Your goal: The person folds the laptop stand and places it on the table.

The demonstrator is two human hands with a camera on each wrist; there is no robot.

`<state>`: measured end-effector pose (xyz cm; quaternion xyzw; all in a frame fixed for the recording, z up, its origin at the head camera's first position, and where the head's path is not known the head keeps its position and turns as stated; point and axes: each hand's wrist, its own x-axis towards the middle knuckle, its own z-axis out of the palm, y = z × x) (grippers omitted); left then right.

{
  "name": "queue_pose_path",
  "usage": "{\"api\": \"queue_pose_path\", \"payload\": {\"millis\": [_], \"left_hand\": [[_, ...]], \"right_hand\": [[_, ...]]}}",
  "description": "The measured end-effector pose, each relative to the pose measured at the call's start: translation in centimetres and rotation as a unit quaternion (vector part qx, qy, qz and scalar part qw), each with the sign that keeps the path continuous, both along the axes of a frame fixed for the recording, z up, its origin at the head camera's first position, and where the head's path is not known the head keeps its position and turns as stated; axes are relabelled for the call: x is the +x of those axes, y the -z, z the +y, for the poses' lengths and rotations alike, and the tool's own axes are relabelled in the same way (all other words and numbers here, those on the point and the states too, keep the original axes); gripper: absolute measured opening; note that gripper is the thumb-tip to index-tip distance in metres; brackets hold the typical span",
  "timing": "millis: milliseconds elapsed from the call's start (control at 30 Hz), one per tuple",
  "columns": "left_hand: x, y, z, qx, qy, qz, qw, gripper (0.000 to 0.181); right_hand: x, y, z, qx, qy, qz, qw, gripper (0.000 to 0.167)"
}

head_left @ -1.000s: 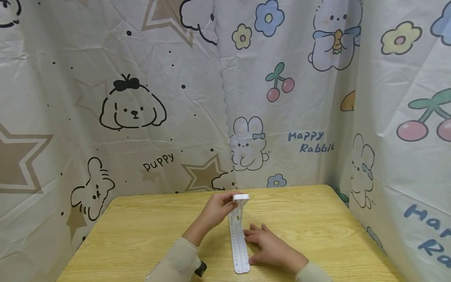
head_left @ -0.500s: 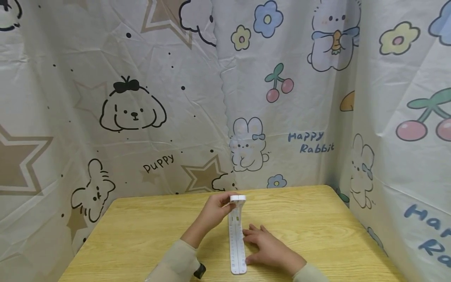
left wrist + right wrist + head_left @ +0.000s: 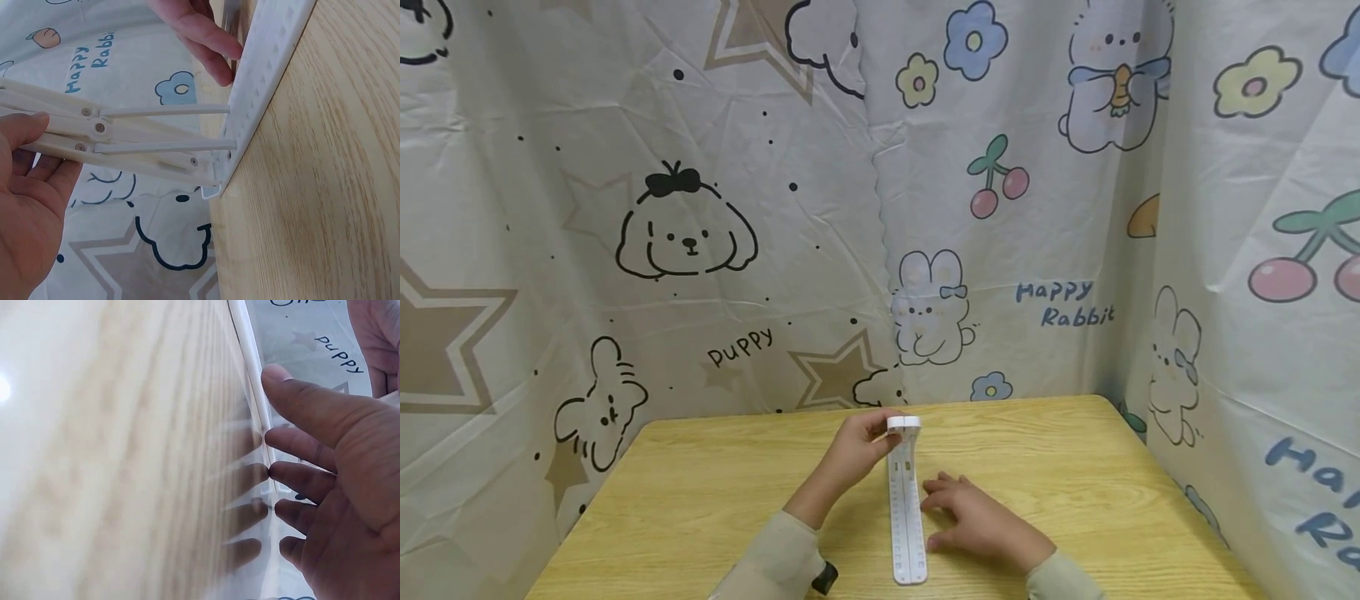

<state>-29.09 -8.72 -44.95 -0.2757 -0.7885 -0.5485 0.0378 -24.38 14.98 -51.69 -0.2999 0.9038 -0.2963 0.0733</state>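
Note:
A white folding laptop stand (image 3: 909,533) stands on the table, its slotted base lying lengthwise towards me and its upper arms (image 3: 150,140) raised at the far end. Thin struts (image 3: 165,112) run from the base to these arms, which have several small screws. My left hand (image 3: 852,457) grips the top of the raised arms between thumb and fingers. Just right of the base is my right hand (image 3: 977,518), fingers spread and relaxed, holding nothing. In the right wrist view, the fingertips of the right hand (image 3: 337,487) hover close to the tabletop.
The wood-grain table (image 3: 700,500) extends on both sides of the stand. A printed curtain (image 3: 820,250) hangs behind the table and along its sides. A small black object (image 3: 826,577) sits by the left sleeve.
The raised arms have swung slightly left, more in line with the base. The right hand has drawn a little away from the base's edge. The left hand keeps its grip.

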Motion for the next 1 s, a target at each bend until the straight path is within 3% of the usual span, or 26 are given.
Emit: {"api": "queue_pose_path", "payload": {"millis": [333,533,800,1000], "left_hand": [[-0.2,-0.2,-0.1,-0.018,0.000,0.004,0.9998,0.027],[-0.3,0.8,-0.5,-0.039,-0.009,-0.007,0.9992,0.028],[-0.2,2.3,-1.2,-0.060,-0.046,-0.042,0.9963,0.038],[-0.5,3.2,-1.9,-0.073,-0.088,-0.055,0.9920,0.036]], "right_hand": [[-1.9,-0.1,0.8,-0.017,0.047,-0.013,0.9987,0.049],[-2.5,-0.4,1.0,-0.043,0.060,-0.005,0.9972,0.044],[-3.2,-0.2,0.7,-0.070,0.089,0.003,0.9935,0.037],[-4.7,-0.3,0.3,-0.089,0.101,0.010,0.9909,0.032]]}}
